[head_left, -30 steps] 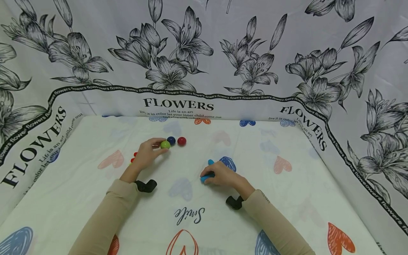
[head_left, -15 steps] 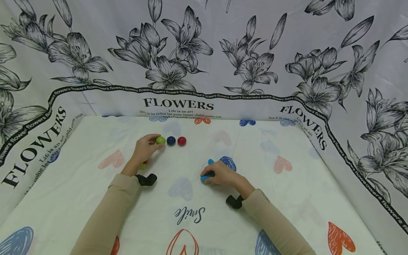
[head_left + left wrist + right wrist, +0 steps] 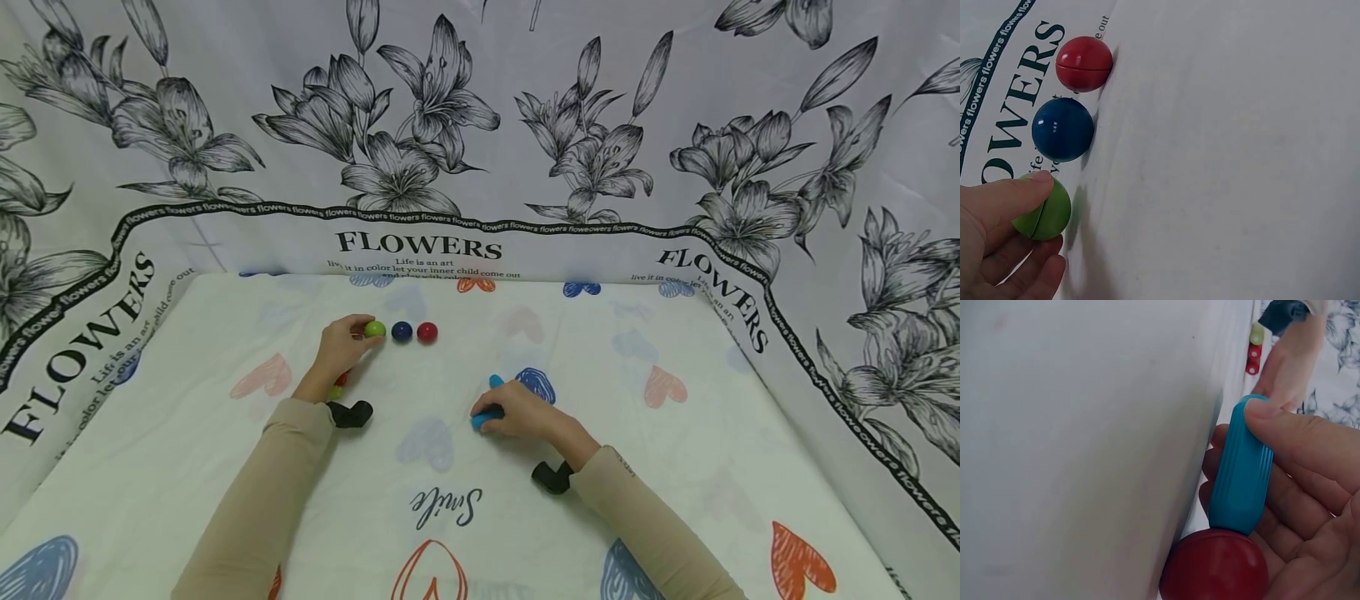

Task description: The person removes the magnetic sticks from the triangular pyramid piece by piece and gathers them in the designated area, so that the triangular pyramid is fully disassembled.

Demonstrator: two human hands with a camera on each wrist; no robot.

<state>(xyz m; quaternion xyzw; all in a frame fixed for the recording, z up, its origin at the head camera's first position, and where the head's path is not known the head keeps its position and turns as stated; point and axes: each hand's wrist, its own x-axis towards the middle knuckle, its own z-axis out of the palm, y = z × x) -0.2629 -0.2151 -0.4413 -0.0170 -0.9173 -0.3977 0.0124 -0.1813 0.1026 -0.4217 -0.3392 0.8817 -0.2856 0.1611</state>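
Note:
My left hand (image 3: 340, 350) holds a green ball (image 3: 375, 329) between thumb and fingers at the left end of a short row. In the left wrist view a seam runs across the green ball (image 3: 1047, 212). Beside it, apart, sit a blue ball (image 3: 402, 332) and a red ball (image 3: 427, 332). My right hand (image 3: 520, 408) grips a ribbed blue handle (image 3: 1241, 469), thumb near its tip and fingers behind. A red ball-shaped end (image 3: 1215, 565) adjoins the handle's other end. In the head view my hand hides most of this toy.
Another blue piece (image 3: 496, 381) pokes out beyond my right hand. Small red and green pieces (image 3: 1254, 353) lie by my left wrist, partly hidden in the head view. A white cloth printed with hearts (image 3: 450, 375) covers the table, and a flowered curtain (image 3: 510, 183) stands behind.
My left hand has moved the green ball left and back, from in front of the blue ball to beside it in line. The right hand stays where it was.

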